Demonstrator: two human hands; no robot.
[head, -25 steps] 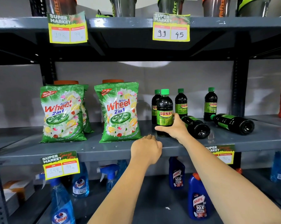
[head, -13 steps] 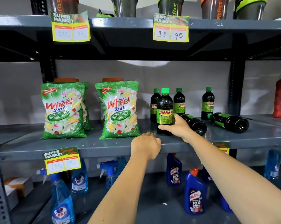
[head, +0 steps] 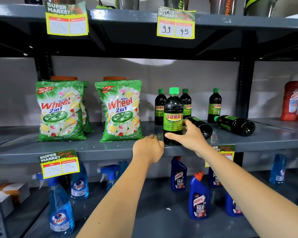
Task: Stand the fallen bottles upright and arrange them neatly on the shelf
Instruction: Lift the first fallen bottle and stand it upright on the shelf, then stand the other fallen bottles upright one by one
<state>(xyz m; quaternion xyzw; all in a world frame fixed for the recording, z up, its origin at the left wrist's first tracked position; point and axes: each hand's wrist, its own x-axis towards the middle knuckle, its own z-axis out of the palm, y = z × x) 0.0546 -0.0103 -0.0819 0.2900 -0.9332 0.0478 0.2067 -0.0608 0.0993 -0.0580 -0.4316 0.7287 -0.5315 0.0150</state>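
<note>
Middle shelf, grey metal, carries the stock under review. One dark Sunny bottle with a green cap stands upright at the front edge, label facing out. The right hand is wrapped around its lower body, thumb across the front near the base and fingers behind, so the grasp is closed on that bottle. The left hand rests on the shelf lip just left of the bottle, fingers curled over the edge and holding nothing; whether it touches the bottle cannot be told from this angle.

Three more bottles stand upright at the back: one behind and left of the held bottle, one behind and right of it, and one further right, apart from the others.

Two bottles lie on their sides. The nearer fallen bottle lies just behind the right hand, base toward the camera. The second fallen bottle lies to the right, cap pointing left, near the foot of the rightmost standing bottle.

Two green detergent bags stand on the left part of the same shelf, well apart from the bottles.
</note>
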